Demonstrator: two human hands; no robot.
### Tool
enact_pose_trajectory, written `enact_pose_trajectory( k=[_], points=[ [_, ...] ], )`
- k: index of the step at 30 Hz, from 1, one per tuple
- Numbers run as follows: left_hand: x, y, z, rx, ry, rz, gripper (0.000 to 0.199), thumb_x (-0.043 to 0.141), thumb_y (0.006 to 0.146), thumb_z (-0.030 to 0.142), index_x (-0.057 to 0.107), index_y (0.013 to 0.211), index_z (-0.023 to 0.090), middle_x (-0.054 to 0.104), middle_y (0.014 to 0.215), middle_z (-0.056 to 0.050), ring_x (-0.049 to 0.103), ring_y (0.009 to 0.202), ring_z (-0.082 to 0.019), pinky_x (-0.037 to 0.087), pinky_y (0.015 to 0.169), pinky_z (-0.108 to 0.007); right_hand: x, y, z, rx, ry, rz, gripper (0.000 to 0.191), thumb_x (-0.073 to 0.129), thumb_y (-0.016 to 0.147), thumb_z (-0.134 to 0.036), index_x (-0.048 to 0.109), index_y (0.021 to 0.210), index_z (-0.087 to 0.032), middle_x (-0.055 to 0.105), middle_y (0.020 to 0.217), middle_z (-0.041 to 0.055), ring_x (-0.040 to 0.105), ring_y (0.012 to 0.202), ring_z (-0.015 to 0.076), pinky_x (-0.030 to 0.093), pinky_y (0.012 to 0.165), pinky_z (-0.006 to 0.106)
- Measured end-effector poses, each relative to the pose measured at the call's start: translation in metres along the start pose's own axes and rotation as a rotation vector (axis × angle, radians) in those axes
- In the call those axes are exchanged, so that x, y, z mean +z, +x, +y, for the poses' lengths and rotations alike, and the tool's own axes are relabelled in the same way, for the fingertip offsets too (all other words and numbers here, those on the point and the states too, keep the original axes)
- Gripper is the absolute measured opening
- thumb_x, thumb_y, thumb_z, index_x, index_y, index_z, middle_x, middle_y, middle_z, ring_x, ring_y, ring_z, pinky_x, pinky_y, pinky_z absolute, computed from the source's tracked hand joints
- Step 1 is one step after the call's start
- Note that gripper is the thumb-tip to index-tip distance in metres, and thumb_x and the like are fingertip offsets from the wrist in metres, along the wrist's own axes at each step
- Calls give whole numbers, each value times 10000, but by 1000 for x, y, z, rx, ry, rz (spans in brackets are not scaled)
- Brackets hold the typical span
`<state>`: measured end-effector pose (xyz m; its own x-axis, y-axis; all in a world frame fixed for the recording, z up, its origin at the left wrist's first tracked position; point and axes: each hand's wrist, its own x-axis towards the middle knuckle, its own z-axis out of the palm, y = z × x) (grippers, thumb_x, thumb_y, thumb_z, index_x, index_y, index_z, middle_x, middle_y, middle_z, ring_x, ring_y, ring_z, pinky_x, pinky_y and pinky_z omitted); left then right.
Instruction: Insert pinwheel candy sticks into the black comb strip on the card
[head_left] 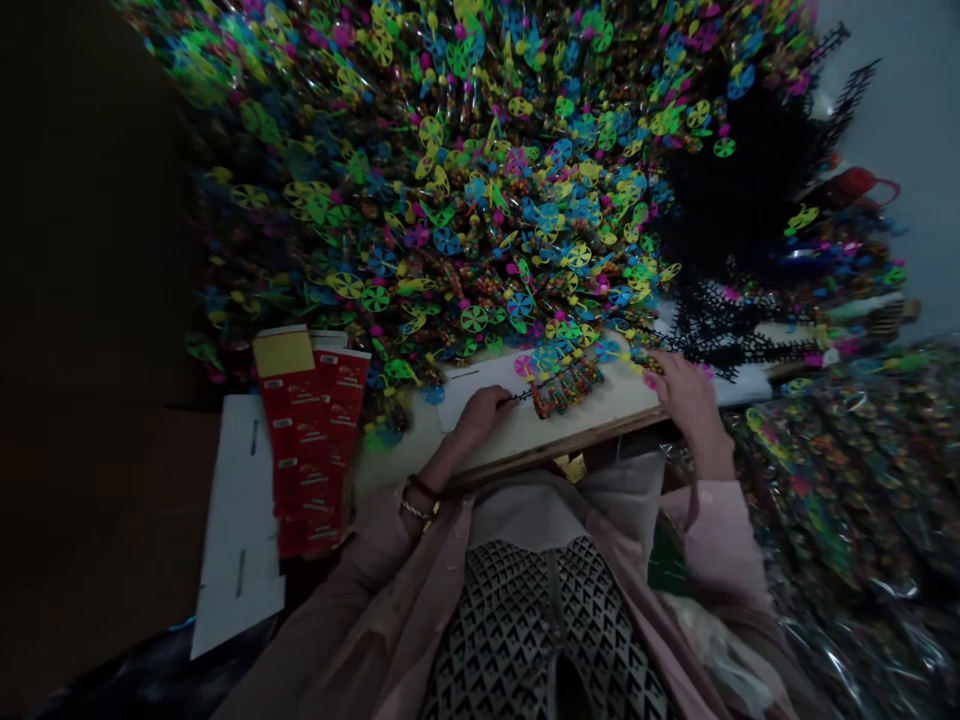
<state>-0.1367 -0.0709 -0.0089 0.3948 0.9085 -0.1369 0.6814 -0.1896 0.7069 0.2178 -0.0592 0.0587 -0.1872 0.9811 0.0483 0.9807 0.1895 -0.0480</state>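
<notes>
The left hand partly hides the black strip; the top edge crops the toy heap.

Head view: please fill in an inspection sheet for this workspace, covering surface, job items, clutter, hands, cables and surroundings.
Surface: pale board with a wooden edge; a white card lies on it.
Job items: a short row of filled tubes on the board, beside a thin black strip; attachment unclear.
Clutter: large pile of fan-topped tubes behind; tangled black toothed strips toward the right.
Hands: left hand pinches the black strip's end; right hand is at the tubes' edge, grip unclear.
Cables: nothing seen.
Surroundings: red printed sheets and white cardboard left; clear-wrapped packs right; dim light.
</notes>
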Motion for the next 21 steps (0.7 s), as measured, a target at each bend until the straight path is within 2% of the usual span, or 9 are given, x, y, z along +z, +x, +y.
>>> enact_pose_trajectory(
  k=[2, 4, 7, 10, 13, 15, 18, 21],
  points=[
    [1, -1, 3, 3, 32, 2, 231, 515, 901, 242, 706, 854, 121, 682, 850, -87, 584, 759, -171, 427, 716, -261, -7, -15, -31, 15, 131, 73, 402, 436, 945, -339, 504, 1312, -189, 607, 1133, 139, 556, 1033, 251, 435, 876, 373],
    [1, -2, 6, 1, 62, -5, 233, 507, 904, 236, 702, 850, 121, 681, 863, -94, 591, 773, -180, 439, 736, -271, -3, -26, -77, -13, 309, 125, 417, 404, 961, -374, 494, 1333, -209, 626, 1113, 112, 583, 984, 219, 448, 882, 336],
    [2, -2, 7, 7, 71, -11, 245, 475, 914, 219, 698, 867, 130, 687, 890, -94, 601, 810, -189, 455, 767, -283, 21, -32, -150, -66, 515, 84, 413, 352, 981, -372, 497, 1337, -222, 638, 1146, 81, 603, 984, 182, 455, 888, 287],
    [3, -2, 7, 27, 63, -15, 238, 461, 909, 180, 693, 908, 130, 691, 927, -99, 608, 862, -198, 463, 800, -294, 52, -30, -194, -6, 450, 0, 425, 331, 984, -373, 507, 1345, -235, 634, 1156, 92, 619, 954, 188, 465, 825, 269],
    [3, -1, 8, 48, 74, -28, 229, 465, 893, 143, 693, 900, 138, 692, 918, -91, 610, 858, -194, 464, 813, -293, 71, -29, -205, 30, 278, -73, 437, 348, 973, -355, 474, 1382, -267, 634, 1071, 113, 621, 863, 190, 458, 747, 260],
    [1, -2, 11, 55, 98, -44, 232, 462, 893, 134, 692, 916, 144, 691, 926, -88, 611, 866, -193, 462, 817, -287, 75, -31, -204, 4, 211, -91, 444, 355, 968, -327, 448, 1400, -282, 628, 1033, 113, 615, 856, 189, 449, 730, 254],
    [-6, -8, 12, 14, 200, -43, 220, 481, 900, 168, 677, 999, 155, 681, 973, -98, 605, 909, -208, 453, 821, -293, 63, -34, -203, -31, 150, -115, 447, 365, 968, -341, 427, 1409, -296, 628, 1015, 108, 618, 842, 186, 438, 698, 249],
    [-12, -18, 6, -37, 269, -25, 208, 507, 897, 201, 663, 1029, 167, 668, 983, -98, 597, 926, -218, 448, 812, -298, 36, -27, -202, -41, 125, -184, 471, 402, 951, -447, 425, 1401, -310, 645, 951, 100, 620, 735, 185, 427, 638, 260]
  ],
)
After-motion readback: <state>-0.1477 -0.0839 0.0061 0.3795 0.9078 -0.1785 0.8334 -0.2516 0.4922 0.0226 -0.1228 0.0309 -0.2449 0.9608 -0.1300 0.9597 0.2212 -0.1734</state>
